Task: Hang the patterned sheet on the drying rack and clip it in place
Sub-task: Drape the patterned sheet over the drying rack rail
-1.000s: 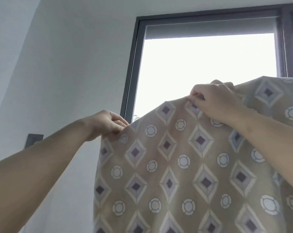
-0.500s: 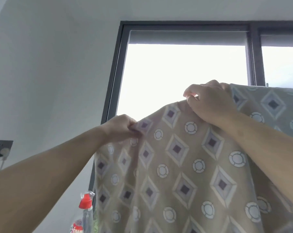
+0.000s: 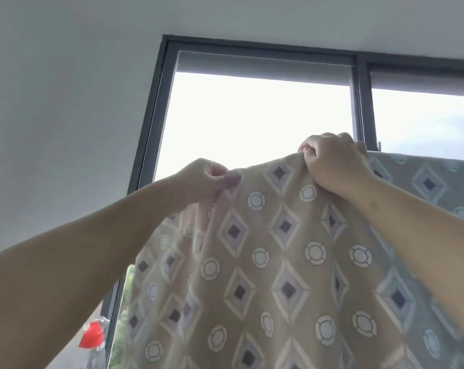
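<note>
While your left hand (image 3: 207,179) pinches the patterned sheet (image 3: 279,262) at its upper left corner and your right hand (image 3: 332,161) grips its top edge, raised before the window (image 3: 252,115), the hanging step looks unfinished. The drying rack is not visible. Next: pull the edge taut, then clip.
</note>
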The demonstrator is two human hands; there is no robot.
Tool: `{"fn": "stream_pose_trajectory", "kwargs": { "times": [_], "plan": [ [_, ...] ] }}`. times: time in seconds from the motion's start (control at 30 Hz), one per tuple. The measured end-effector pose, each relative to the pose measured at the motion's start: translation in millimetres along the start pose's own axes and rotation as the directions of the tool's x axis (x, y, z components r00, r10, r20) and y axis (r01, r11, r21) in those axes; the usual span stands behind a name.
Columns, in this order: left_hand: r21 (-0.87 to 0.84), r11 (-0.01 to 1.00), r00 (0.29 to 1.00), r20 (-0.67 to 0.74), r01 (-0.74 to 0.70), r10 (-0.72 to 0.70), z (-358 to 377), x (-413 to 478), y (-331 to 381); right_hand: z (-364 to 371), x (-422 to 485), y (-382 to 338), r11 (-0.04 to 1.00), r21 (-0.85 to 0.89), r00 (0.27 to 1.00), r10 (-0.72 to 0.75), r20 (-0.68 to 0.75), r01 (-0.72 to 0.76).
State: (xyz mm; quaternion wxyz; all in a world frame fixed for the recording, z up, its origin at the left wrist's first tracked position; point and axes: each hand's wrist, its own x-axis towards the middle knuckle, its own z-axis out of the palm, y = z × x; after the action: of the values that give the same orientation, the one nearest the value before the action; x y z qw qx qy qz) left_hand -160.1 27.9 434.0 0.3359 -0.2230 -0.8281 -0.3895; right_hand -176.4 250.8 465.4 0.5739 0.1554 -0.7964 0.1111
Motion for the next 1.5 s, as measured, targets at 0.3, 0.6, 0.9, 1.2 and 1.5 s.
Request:
{"fn": "stream_pose_trajectory", "kwargs": {
  "times": [0.3, 0.6, 0.9, 1.2, 1.5],
  "plan": [
    [0.252, 0.967, 0.747, -0.639, -0.025, 0.185, -0.5, 21.3, 40.9, -16.1, 22.3, -20.8, 0.999, -0.033, 0.956, -0.005, -0.295, -0.005],
    [0.133, 0.991, 0.970, -0.239, -0.017, 0.049, 25.4, 12.9, 38.2, -16.7, 8.4, 2.7, 0.978, 0.188, 0.992, 0.104, -0.068, -0.090],
    [0.526, 0.850, 0.821, -0.472, -0.031, 0.322, 72.7, -17.8, 31.6, 0.2, -58.8, 16.3, 0.967, 0.245, 0.980, -0.023, -0.200, 0.072],
    [0.595, 0.727, 0.757, -0.282, -0.343, 0.589, 170.8, -85.7, 11.7, 29.6, -148.3, 51.0, 0.900, 0.427, 0.992, 0.116, -0.043, -0.087],
    [0.188, 0.971, 0.989, -0.001, -0.147, 0.150, 273.4, -175.8, -2.0, 32.0, -278.2, 105.8, 0.783, 0.462, 0.909, 0.357, 0.216, -0.417]
  ]
}}
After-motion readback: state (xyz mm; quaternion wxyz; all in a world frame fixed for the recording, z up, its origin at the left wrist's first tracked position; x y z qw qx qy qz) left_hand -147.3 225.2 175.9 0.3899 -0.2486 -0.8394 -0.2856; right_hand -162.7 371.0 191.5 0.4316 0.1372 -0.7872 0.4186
